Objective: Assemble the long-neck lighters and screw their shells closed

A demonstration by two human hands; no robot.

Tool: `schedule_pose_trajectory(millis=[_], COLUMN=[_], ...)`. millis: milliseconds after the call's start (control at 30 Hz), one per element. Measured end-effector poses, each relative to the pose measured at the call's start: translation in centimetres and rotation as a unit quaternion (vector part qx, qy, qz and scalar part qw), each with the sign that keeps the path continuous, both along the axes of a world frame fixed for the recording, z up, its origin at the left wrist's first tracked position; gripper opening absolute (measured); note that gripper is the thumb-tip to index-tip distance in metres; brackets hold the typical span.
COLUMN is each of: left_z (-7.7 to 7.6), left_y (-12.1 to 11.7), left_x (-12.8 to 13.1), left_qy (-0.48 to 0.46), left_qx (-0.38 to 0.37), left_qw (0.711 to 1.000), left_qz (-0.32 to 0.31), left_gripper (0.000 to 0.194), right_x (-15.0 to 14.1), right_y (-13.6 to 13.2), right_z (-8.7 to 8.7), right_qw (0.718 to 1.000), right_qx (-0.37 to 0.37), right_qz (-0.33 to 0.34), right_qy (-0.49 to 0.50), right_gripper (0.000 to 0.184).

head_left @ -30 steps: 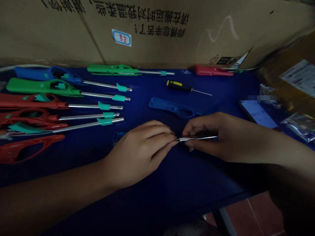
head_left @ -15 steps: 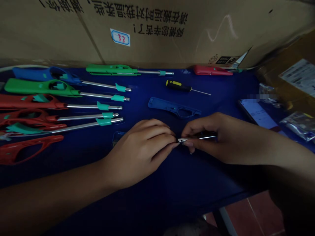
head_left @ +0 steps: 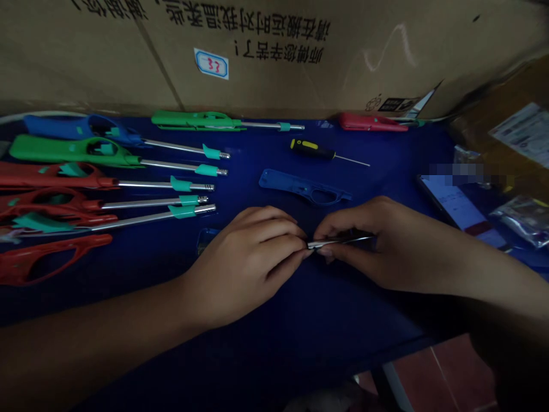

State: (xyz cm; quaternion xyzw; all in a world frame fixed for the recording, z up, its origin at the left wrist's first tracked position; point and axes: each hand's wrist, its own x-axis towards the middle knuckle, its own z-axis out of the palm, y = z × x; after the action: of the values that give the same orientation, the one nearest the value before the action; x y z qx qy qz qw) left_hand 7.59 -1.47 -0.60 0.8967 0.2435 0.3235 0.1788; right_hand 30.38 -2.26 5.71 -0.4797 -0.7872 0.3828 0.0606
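My left hand (head_left: 253, 266) is closed, knuckles up, over a blue lighter shell (head_left: 206, 239). Only the shell's rear end shows behind the hand; the rest is hidden under the palm. The fingers of my right hand (head_left: 364, 240) pinch a thin silver metal tube (head_left: 316, 244), which lies across toward the palm. One end of this tube meets my left thumb and fingertips, and how it joins the shell is hidden. Just beyond both hands, another blue lighter shell half (head_left: 300, 186) with a trigger loop lies flat on the table.
Several lighters, including a green one (head_left: 77, 150) and a red one (head_left: 55, 176), lie at left. A yellow-black screwdriver (head_left: 313, 149) lies farther back before a cardboard box (head_left: 274, 86). At right are a phone (head_left: 461, 206) and plastic bags (head_left: 521, 220).
The metal tube has turned slightly between my right fingers, and the dark hole near its end no longer shows. Both hands stay almost in place; the view has shifted a little.
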Motion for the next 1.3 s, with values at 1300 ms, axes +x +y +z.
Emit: schedule_pose_trajectory(millis=[1300], left_z=[1.3], left_y=[0.1], left_x=[0.2], left_qy=[-0.034], left_qx=[-0.119], left_qw=[0.992], left_qz=[-0.016], left_gripper=[0.016], right_x=[-0.7], right_y=[-0.8], right_z=[0.1], right_qw=[0.999], right_qx=[0.028], right_qz=[-0.026], right_qy=[0.015], right_gripper=[0.024])
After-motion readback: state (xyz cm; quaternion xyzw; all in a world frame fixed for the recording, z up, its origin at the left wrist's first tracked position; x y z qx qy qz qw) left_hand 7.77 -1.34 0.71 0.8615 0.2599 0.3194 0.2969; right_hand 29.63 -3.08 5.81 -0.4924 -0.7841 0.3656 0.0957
